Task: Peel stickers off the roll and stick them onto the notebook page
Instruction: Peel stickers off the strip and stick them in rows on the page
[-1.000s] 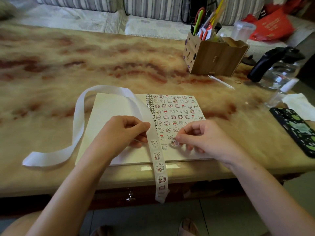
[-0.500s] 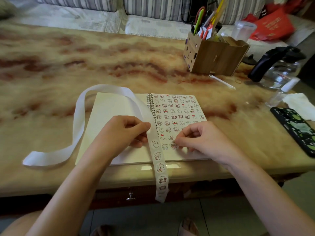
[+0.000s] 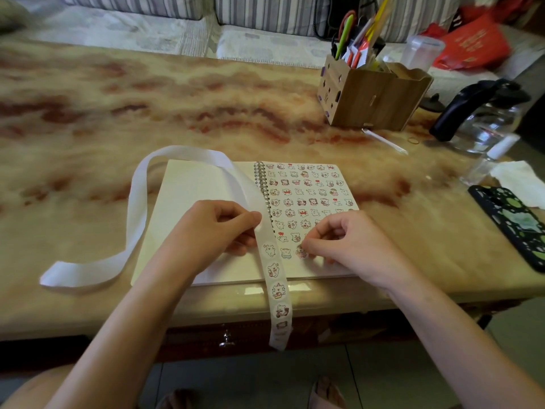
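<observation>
1. Hanging over the near table (image 3: 88,305) edge is the loaded end of the sticker strip (image 3: 278,293), with several round stickers on it and nothing under it.
2. Left hand (image 3: 218,228): thumb and forefinger pinch the strip just left of the spiral, other fingers curled under.
3. Right hand (image 3: 351,243): fingers curled, thumb and forefinger tips down on one sticker (image 3: 300,251). Can't tell whether they pinch its edge or only press it flat.
4. That sticker sits in the lowest row of the right page of the notebook (image 3: 194,196), just beside its neighbour. The rows above are packed and the left page is bare.
5. Risk: lifting off before the sticker is rubbed down could pull it up on a fingertip.
6. Risk: crowded spacing means a small slip overlaps the neighbour or skews the row.
7. Risk: the dangling end could drag the strip off the table if the left pinch loosens.
8. Empty backing (image 3: 138,208) loops from the left hand across the left page and out onto the table. It would be in the way if that page is used next.
9. Right side: phone in a patterned case (image 3: 513,225) and tissue (image 3: 519,180), well apart from the notebook.
10. Farther back: pen (image 3: 383,140), wooden pen holder (image 3: 374,98), glass kettle (image 3: 483,119). None blocks the work.
</observation>
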The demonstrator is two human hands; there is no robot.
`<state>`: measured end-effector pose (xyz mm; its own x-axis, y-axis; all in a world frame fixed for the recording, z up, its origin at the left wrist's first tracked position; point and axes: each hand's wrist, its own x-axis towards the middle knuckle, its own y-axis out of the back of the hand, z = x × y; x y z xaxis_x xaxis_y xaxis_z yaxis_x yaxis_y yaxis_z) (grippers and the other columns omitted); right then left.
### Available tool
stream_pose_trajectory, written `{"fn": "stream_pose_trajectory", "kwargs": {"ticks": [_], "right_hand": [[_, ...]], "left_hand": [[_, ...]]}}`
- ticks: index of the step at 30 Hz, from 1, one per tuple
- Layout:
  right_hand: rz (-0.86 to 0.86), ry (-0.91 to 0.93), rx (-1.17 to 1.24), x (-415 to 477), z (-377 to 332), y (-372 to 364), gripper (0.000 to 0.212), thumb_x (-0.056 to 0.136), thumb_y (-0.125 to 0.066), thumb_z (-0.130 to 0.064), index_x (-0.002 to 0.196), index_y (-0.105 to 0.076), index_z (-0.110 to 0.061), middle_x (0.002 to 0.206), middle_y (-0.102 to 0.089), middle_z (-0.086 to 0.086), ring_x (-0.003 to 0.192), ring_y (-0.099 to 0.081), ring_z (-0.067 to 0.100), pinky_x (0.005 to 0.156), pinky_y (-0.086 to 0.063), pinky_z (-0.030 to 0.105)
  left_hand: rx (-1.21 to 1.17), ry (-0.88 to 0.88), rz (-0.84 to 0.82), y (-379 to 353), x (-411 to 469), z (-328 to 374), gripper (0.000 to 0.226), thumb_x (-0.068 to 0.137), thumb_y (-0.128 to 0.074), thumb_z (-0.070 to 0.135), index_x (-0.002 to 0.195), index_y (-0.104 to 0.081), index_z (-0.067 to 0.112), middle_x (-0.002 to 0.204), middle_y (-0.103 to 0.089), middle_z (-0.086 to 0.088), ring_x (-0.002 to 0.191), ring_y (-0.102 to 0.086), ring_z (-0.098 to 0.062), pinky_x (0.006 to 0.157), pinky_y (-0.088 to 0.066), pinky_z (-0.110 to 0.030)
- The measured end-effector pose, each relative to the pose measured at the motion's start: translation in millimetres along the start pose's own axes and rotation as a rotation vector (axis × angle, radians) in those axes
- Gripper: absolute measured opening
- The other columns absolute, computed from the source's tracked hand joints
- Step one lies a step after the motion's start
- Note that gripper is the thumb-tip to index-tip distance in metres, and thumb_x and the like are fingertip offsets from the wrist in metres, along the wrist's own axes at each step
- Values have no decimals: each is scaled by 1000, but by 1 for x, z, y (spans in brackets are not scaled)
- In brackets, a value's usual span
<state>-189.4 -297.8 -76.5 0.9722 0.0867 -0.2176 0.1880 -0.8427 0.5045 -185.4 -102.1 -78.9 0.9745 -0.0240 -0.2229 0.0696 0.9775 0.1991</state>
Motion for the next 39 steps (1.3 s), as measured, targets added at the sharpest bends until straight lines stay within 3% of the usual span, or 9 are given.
{"fn": "stream_pose_trajectory", "kwargs": {"ticks": [5,16,20,23,26,31,39], "right_hand": [[26,15,-44,1,2,-2,6,76,-75,-16,72,-72,-12,72,-73,4,59,-58,9,61,-48,31],[66,92,-178,0,7,-6,10,78,-74,-21,70,-67,-21,69,-68,-5,55,-53,-3,60,-47,22],[37,91,-145,1,9,-4,10,76,-76,-23,77,-67,-20,66,-65,-5,51,-49,-4,58,-41,22],[43,86,-108,5,10,-1,27,73,-80,-20,86,-57,-23,63,-58,-6,50,-46,-2,59,-38,25],[24,78,-61,10,12,2,22,75,-78,-16,82,-58,-21,63,-56,-7,55,-49,6,65,-43,31],[53,102,-54,10,16,-2,28,68,-83,-30,81,-60,-19,61,-55,-6,51,-45,4,57,-38,26],[44,109,-81,15,17,0,17,78,-75,-15,77,-59,-22,62,-56,-7,58,-51,8,67,-43,31]], "left_hand": [[10,3,-1,0,0,0,20,87,-64,15,83,-69,-4,79,-73,-16,56,-65,-9,59,-56,-21],[26,7,5,0,1,-1,19,87,-65,17,79,-70,0,75,-73,-13,60,-66,-14,61,-56,-22],[21,6,4,0,1,-1,19,87,-65,17,78,-69,1,74,-73,-12,59,-66,-12,61,-56,-21],[32,2,6,0,2,-2,19,87,-65,18,78,-70,2,73,-73,-12,60,-66,-13,63,-57,-23],[32,1,8,0,2,-2,19,86,-65,17,77,-69,2,72,-73,-12,59,-65,-12,63,-57,-23],[18,-1,7,-1,1,-1,18,86,-65,16,76,-69,2,70,-73,-10,57,-65,-11,60,-56,-21],[44,-4,2,0,2,-2,18,87,-64,18,76,-70,5,71,-74,-9,61,-67,-13,63,-56,-24]]}}
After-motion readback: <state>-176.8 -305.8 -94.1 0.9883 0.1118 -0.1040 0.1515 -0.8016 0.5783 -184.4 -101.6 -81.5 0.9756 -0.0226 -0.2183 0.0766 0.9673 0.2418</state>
